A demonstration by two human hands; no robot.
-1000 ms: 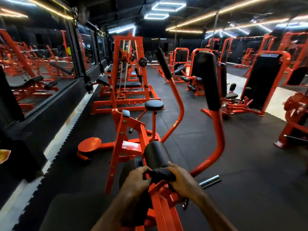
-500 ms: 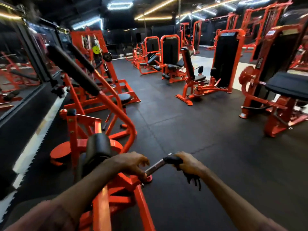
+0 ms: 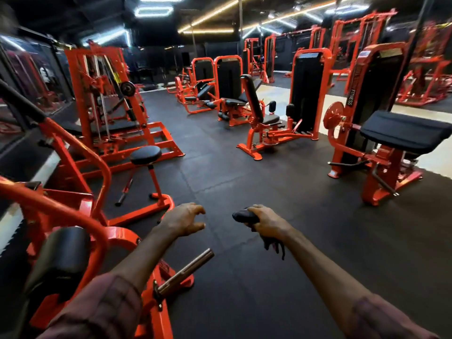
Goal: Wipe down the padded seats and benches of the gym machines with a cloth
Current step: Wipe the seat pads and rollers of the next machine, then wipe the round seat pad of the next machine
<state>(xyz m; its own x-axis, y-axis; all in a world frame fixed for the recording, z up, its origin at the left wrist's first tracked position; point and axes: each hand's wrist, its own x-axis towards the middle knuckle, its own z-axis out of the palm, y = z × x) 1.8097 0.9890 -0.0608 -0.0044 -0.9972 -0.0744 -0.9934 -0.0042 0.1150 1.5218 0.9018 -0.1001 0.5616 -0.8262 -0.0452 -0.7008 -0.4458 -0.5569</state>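
Observation:
My right hand point(image 3: 267, 221) grips a dark cloth point(image 3: 244, 216), whose loose end hangs below the fist over the floor. My left hand point(image 3: 186, 218) hovers beside it with loosely curled fingers and holds nothing. Down at the lower left is the black roller pad point(image 3: 61, 255) of an orange machine, with a bare steel peg point(image 3: 188, 270) sticking out under my left forearm. A round black stool seat point(image 3: 145, 154) stands further left. At the right is a wide black padded bench point(image 3: 403, 132) on an orange frame.
Black rubber floor point(image 3: 244, 167) stretches ahead between the machines. Several orange machines with black seats point(image 3: 254, 104) stand across the middle and back. A cable rack point(image 3: 105, 94) and mirrored wall point(image 3: 29, 77) run along the left.
My view has swung right, away from the roller pad. Both hands left the pad and peg and now hang over open floor. The cloth stays in my right hand.

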